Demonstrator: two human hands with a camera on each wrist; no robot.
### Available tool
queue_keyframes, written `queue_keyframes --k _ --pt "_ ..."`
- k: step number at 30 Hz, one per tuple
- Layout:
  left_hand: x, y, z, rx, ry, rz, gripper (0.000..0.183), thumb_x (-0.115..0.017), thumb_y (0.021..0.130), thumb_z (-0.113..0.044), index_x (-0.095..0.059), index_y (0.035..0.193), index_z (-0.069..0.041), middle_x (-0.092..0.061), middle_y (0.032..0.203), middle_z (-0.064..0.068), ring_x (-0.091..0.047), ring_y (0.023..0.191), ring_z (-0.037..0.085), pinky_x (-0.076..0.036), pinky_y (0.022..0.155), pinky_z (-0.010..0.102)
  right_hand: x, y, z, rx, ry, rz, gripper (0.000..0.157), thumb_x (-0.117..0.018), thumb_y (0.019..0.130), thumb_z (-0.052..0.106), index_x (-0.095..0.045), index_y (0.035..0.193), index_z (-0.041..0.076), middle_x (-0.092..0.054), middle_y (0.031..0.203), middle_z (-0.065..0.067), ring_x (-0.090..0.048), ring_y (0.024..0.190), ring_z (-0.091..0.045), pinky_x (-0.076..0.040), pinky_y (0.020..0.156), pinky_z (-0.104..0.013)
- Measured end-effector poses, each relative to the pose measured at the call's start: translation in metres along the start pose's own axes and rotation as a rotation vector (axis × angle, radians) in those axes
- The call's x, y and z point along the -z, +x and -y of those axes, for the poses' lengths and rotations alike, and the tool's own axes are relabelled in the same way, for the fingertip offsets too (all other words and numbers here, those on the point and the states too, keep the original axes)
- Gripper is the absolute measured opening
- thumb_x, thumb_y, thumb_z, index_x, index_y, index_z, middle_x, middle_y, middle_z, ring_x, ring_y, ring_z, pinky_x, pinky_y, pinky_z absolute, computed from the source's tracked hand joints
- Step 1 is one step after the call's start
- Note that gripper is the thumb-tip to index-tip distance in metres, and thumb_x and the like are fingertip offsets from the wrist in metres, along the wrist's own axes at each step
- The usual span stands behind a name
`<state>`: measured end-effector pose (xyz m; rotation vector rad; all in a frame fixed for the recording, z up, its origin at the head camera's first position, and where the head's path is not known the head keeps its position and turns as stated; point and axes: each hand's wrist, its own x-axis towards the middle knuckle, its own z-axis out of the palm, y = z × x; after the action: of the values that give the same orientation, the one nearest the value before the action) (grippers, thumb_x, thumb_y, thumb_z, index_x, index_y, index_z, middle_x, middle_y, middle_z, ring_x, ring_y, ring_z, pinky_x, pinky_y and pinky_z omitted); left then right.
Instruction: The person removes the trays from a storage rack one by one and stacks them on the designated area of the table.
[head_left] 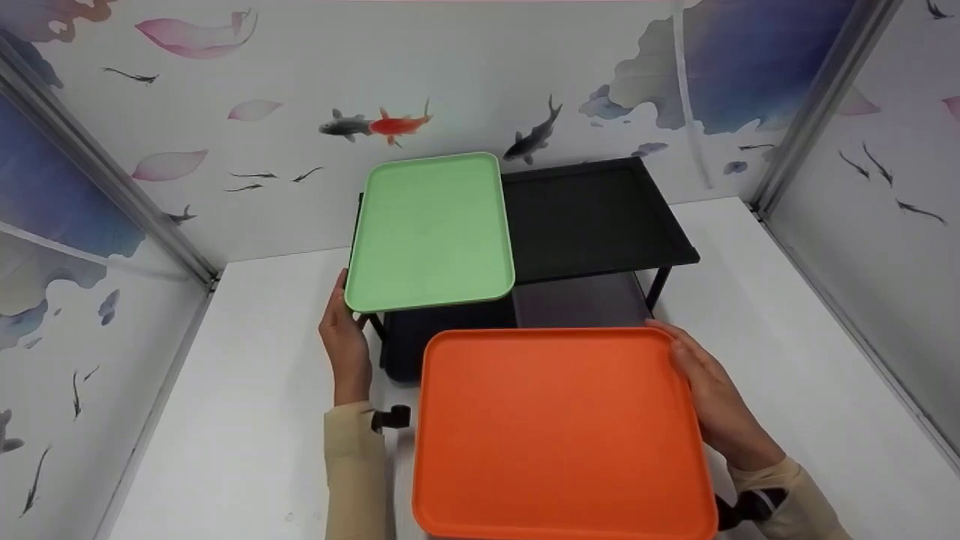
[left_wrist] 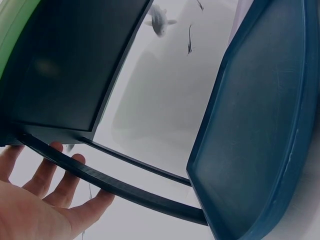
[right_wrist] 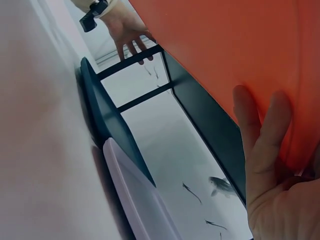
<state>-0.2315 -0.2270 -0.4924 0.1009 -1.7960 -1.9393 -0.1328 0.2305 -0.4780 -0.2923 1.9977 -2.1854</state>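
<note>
An orange tray (head_left: 562, 435) is held in front of a black two-tier rack (head_left: 592, 217). My right hand (head_left: 716, 397) grips its right edge; in the right wrist view, fingers (right_wrist: 262, 135) lie against its underside. A light green tray (head_left: 431, 232) rests on the left part of the rack's top. At its near left corner is my left hand (head_left: 349, 349). Spread fingers of that hand (left_wrist: 55, 200) touch a dark leg bar (left_wrist: 125, 190) of the rack in the left wrist view; the thumb is hidden.
On the lower level lie a dark blue tray (left_wrist: 255, 120) and, beside it, a pale purple tray (right_wrist: 142, 195). The rack stands on a white table (head_left: 255, 390), close to a back wall (head_left: 480, 67) printed with fish. Side walls (head_left: 885, 150) enclose the table.
</note>
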Motion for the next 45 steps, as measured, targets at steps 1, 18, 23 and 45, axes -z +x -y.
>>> queue_keyframes --k 1,18,23,45 --pt "0.000 0.000 0.000 -0.002 -0.003 0.001 0.049 -0.036 0.111 -0.045 -0.050 0.153 -0.024 -0.050 0.156 -0.005 -0.046 0.143 0.013 -0.042 0.112 0.051 0.000 0.000 -0.001 -0.004 0.003 0.001 0.053 -0.030 0.113 0.038 -0.032 0.160 0.012 -0.055 0.139 -0.005 -0.065 0.114 -0.018 -0.060 0.090 -0.037" --pt "0.000 0.001 -0.001 -0.006 -0.022 -0.009 0.049 -0.038 0.110 -0.046 -0.052 0.152 -0.024 -0.052 0.154 -0.006 -0.047 0.141 0.011 -0.043 0.110 0.049 0.003 0.002 -0.015 -0.028 0.001 0.018 0.054 -0.032 0.113 0.037 -0.031 0.160 0.011 -0.056 0.138 -0.004 -0.066 0.113 -0.017 -0.060 0.087 -0.036" --pt "0.000 0.001 -0.002 -0.002 -0.031 -0.011 0.050 -0.037 0.111 -0.043 -0.050 0.153 -0.019 -0.050 0.155 -0.004 -0.047 0.141 0.012 -0.043 0.110 0.049 0.002 0.003 -0.018 -0.054 -0.019 0.012 0.055 -0.032 0.113 0.039 -0.030 0.160 0.010 -0.056 0.136 -0.006 -0.066 0.112 -0.019 -0.061 0.087 -0.038" --pt "0.001 0.001 -0.001 0.002 -0.044 -0.002 0.048 -0.038 0.112 -0.042 -0.051 0.152 -0.021 -0.050 0.156 -0.002 -0.046 0.142 0.014 -0.042 0.113 0.049 0.002 0.002 -0.033 -0.138 -0.067 0.020 0.061 -0.032 0.112 0.045 -0.026 0.162 0.011 -0.057 0.137 -0.002 -0.064 0.117 -0.018 -0.057 0.093 -0.035"
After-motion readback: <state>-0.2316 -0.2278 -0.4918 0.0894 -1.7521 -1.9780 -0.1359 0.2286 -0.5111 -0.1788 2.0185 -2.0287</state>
